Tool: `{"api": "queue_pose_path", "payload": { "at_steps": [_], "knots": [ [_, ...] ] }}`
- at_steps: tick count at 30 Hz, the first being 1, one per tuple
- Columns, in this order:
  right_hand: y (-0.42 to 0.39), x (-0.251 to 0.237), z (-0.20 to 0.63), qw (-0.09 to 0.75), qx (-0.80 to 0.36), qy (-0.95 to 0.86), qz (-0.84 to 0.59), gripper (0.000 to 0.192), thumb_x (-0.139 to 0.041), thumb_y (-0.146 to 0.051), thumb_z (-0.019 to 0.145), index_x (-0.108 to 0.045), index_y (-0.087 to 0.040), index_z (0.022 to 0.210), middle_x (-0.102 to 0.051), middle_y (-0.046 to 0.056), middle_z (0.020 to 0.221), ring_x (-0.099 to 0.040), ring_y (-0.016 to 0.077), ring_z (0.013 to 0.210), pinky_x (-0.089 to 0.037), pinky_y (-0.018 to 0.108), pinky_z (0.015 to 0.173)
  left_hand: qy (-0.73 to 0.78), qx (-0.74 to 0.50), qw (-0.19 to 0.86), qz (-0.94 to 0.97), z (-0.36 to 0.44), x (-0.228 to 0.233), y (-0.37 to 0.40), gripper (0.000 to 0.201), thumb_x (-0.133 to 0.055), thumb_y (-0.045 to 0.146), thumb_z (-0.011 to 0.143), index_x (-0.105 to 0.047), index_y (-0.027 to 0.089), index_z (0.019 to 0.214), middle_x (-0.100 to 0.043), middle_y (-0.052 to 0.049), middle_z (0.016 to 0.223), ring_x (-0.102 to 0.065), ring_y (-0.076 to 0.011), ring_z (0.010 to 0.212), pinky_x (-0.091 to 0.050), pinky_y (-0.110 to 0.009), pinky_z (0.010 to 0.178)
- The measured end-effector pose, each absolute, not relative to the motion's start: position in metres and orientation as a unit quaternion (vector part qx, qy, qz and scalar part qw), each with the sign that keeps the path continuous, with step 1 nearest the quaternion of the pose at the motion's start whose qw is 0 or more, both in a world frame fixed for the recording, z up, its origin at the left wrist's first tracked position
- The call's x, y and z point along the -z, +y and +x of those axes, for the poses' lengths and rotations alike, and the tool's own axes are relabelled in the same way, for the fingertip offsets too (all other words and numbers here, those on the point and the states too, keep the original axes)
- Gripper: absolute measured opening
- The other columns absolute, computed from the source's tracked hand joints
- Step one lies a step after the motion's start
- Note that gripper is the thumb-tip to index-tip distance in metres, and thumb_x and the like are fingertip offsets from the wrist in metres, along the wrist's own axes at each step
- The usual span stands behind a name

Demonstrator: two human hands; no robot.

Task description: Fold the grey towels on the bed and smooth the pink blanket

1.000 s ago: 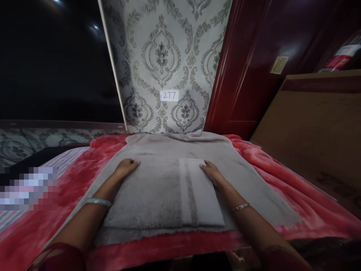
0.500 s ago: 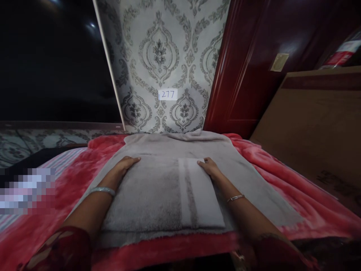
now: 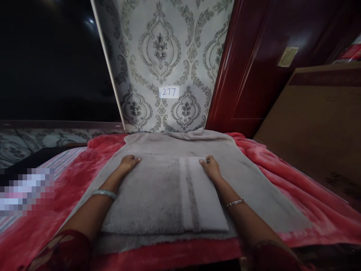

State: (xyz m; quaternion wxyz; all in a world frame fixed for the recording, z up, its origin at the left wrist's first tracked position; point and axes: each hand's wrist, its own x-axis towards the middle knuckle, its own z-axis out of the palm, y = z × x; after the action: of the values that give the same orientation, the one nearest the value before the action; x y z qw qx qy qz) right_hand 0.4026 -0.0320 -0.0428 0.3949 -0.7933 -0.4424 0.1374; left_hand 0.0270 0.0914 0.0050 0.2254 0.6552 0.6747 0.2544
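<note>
Towel position: folded towel (image 3: 149, 195) is lying flat on a grey blanket (image 3: 254, 177), between the forearms and spreading from the hands toward the near side.
Long axis: running left to right, as far as the slanted view is allowing.
Banding: pale stripes are crossing the towel's right part, running near to far.
Left hand: the left hand (image 3: 129, 164) is resting at the far left corner, fingers curling, thumb pointing inward.
Right hand: the right hand (image 3: 211, 168) is sitting at the far right corner, thumb lying over the pale end, fingers bending past the edge.
Nearer hand: neither is clearly leading; both are touching the far edge, about level.
Grip: cannot tell whether either hand is pinching cloth; the finger undersides are not showing.
Underlayer: a red blanket (image 3: 282, 180) is showing left, right and along the near edge.
Far side: a card (image 3: 169, 92) reading 277 is hanging on patterned wallpaper (image 3: 160, 49).
Hidden: the left forearm is covering part of the towel's left edge; a pixelated patch (image 3: 28, 192) is masking the far left.
Cut off: a cardboard box (image 3: 316, 124) is running out of view at right.
</note>
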Motion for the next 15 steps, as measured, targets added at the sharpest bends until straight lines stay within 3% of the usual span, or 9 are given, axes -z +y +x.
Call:
{"api": "queue_pose_path", "payload": {
  "at_steps": [8,12,15],
  "knots": [
    [-0.03,0.043,0.404,0.413,-0.184,-0.412,-0.791,0.032,-0.067,-0.036,0.079,-0.064,-0.016,0.105,-0.07,0.007,0.093,-0.065,0.022,0.093,-0.046,0.029,0.081,0.671,-0.262,0.262,0.642,0.028,-0.004,0.083,0.021,-0.065,0.04,0.067,-0.062,0.019,0.063,-0.072,-0.014,0.082,-0.065,-0.0382,0.107,-0.051,-0.042,0.089],
    [-0.051,0.044,0.402,0.451,-0.236,-0.406,-0.759,0.046,-0.063,-0.032,0.081,-0.059,-0.015,0.124,-0.071,0.008,0.102,-0.067,0.0199,0.091,-0.051,0.029,0.08,0.646,-0.307,0.302,0.631,0.018,-0.006,0.067,0.027,-0.067,0.042,0.067,-0.066,0.017,0.079,-0.072,-0.009,0.085,-0.067,-0.0316,0.101,-0.053,-0.038,0.085],
    [-0.079,0.052,0.395,0.478,-0.291,-0.402,-0.725,0.062,-0.062,-0.034,0.081,-0.049,-0.018,0.139,-0.072,0.007,0.105,-0.07,0.0202,0.086,-0.055,0.032,0.075,0.624,-0.335,0.339,0.62,0.005,-0.005,0.05,0.045,-0.07,0.047,0.065,-0.067,0.014,0.096,-0.071,-0.008,0.089,-0.069,-0.027,0.093,-0.055,-0.034,0.079]
  ]
}}
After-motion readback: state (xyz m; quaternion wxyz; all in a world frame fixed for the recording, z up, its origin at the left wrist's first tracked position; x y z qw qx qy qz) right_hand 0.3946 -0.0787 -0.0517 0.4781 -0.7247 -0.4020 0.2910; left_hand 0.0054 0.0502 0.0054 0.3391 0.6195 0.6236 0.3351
